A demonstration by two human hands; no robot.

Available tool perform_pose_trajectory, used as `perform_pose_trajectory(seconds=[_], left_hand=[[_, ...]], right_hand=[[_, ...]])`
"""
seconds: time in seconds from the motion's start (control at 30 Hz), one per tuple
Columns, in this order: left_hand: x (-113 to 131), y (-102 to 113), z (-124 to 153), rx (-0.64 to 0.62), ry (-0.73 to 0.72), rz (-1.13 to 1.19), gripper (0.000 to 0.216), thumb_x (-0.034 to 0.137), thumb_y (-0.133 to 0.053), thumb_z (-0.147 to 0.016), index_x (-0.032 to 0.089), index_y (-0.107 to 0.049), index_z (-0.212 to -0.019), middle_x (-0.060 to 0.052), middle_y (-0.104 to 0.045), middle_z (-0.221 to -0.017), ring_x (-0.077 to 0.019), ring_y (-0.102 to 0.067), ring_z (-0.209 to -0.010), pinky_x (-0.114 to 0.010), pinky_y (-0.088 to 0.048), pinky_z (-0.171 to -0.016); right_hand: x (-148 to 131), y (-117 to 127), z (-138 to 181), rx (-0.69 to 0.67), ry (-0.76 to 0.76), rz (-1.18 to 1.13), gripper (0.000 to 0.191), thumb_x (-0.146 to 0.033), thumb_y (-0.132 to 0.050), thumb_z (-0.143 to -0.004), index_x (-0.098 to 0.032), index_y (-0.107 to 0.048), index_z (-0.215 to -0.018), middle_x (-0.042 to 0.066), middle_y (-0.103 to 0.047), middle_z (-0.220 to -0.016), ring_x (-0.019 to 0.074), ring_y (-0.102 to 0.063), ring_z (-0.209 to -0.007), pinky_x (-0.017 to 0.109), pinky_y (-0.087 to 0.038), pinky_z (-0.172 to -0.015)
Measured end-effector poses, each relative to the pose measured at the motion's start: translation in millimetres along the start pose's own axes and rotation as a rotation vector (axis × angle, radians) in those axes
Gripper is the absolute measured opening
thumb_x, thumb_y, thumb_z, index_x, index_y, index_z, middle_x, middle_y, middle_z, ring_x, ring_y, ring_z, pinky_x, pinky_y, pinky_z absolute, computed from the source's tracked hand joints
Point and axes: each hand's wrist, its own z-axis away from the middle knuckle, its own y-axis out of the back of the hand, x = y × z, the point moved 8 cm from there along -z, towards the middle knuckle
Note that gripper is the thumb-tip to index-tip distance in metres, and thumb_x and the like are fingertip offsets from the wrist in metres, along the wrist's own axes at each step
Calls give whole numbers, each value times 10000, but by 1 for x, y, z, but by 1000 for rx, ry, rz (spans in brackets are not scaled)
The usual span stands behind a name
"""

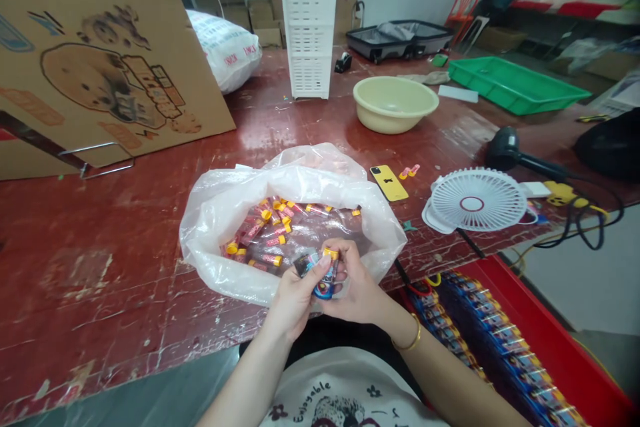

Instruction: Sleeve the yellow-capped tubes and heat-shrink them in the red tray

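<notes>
While the head view looks down on the work, the left hand grips a blue printed packet, thumb across its front, and the right hand holds the packet's other side, beside a yellow cap. Both stand over the near rim of an open plastic bag holding yellow-capped tubes, on the red bench.

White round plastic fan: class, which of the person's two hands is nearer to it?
Right. The right hand is below and left of the fan in the picture; the left hand is farther left, beyond the right.
</notes>
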Motion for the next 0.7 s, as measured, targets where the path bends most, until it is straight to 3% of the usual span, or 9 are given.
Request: perform_pose_trajectory(seconds=[0.3, 0.4, 0.5, 0.63, 0.7], left_hand=[[0, -2, -1, 26, 4, 9, 460, 415, -924, -517, 99, -751, -804, -68, -742, -679, -174, -689, -572, -287, -588, -633], [1, 0, -1, 27, -6, 0, 508, 457, -915, -514, 90, -753, -825, -82, -746, -692, -206, -707, -626, -312, -590, -667], [5, -1, 0, -5, -27, -10, 521, 547, -832, -622, 89, -755, -858, -111, -761, -764, -249, -727, -763, -322, -584, -714], [7, 6, 3, 76, -4, -55, 465, 482, -822, -661, 123, -751, -947, -105, -774, -924, -263, -722, -884, -290, -583, -699], [3, 10, 4, 86, 23, -80, 485, 439, -826, -654, 148, -734, -1031, -98, -763, -1032, -277, -714, -951, -304, -597, -720]], right_hand=[[-2, 1, 2, 37, 79, 45, 676, -162, -758, -606, -264, -339, -1126, 88, -441, -1226, 200, -560, -1076, 319, -538, -831], [-2, 0, 1, 43, 86, 28, 669, -160, -755, -611, -266, -341, -1125, 79, -450, -1213, 194, -568, -1063, 322, -530, -840], [-5, 4, -1, 58, 84, 36, 674, -198, -780, -617, -266, -348, -1130, 77, -460, -1208, 207, -562, -1087, 337, -518, -864], [-15, 23, 5, 122, 112, 160, 679, -259, -800, -625, -255, -356, -1138, 79, -474, -1193, 230, -517, -1176, 375, -448, -1003], [-13, 45, 17, 178, 94, 259, 669, -277, -794, -613, -254, -344, -1107, 75, -483, -1180, 220, -530, -1154, 341, -452, -999]])
